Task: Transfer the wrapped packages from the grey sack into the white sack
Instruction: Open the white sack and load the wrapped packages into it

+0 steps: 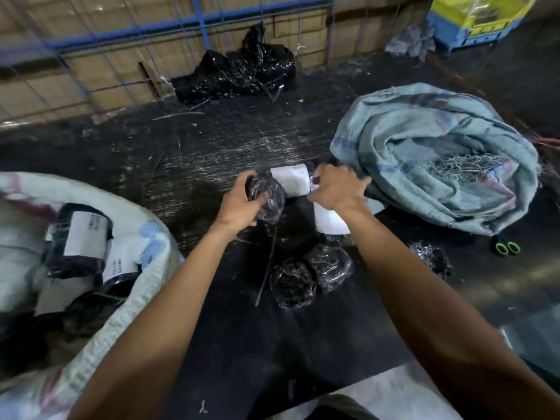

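Both hands grip one black film-wrapped package with a white paper label (281, 186) at centre: left hand (242, 201) curled round its end, right hand (336, 189) clutching the other, likely to steady it. Crumpled grey woven sack (424, 140) lies at two o'clock; white woven sack (145, 262), holding packages, at eight.

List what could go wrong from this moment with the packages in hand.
1. The left hand and right hand each grip an end of one wrapped package; its white label looks loose and may tear or peel.
2. Loose wrapped packages lie on the dark floor near the arms and could be overlooked.
3. The white sack has a sagging rim, so a tossed package might miss.
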Motion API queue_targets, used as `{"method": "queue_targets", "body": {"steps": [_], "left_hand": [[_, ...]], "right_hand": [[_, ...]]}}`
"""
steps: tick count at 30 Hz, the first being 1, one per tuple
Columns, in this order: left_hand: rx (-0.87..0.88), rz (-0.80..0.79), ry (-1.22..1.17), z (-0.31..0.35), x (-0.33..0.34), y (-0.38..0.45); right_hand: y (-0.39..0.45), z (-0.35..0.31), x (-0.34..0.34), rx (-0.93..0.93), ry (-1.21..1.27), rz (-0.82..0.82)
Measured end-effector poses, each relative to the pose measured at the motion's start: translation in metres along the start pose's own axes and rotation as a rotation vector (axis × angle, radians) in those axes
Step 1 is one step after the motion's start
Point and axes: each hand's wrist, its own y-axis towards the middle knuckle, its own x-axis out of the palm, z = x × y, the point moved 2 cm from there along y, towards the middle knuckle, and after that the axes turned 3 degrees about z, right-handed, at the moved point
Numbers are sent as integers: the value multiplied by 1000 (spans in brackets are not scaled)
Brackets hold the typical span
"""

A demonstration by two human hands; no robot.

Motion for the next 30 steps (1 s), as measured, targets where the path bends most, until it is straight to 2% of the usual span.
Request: {"method": "queue_targets", "body": {"steps": [2, 4, 7, 10, 14, 16, 17, 19, 21, 23, 24, 27, 30], "left_hand": [[-52, 33, -159, 15, -34, -14], [-63, 60, -343, 20, -79, -26], [-12, 18, -642, 0, -169, -49], [-32, -49, -731, -44, -247, -76], [-217, 54, -822, -133, -321, -107], [-348, 136, -615, -175, -344, -121], [-398, 200, -423, -195, -355, -129], [-406, 292, -94, -226, -367, -137], [-344, 368, 43, -247, -374, -142], [-290, 442, 160, -262, -377, -138], [-296, 442, 226, -268, -380, -136], [-369, 308, 399, -261, -375, -123], [-460, 167, 596, -232, -360, -108]], "right_hand": [[-5, -25, -20, -20, 327, 33], [-16, -53, -34, -48, 703, -1], [-43, -109, -41, -53, 1104, -227], [-71, -163, -32, -21, 1121, -455], [-108, -245, -4, -171, 1055, -657], [-132, -283, 15, -258, 1061, -760], [-142, -302, 29, -292, 1031, -796], [-155, -332, 57, -344, 932, -804], [-163, -352, 90, -400, 876, -737], [-164, -356, 115, -496, 702, -562], [-167, -359, 125, -562, 582, -500], [-166, -359, 141, -712, 300, -473], [-160, -353, 132, -762, 267, -377]]}}
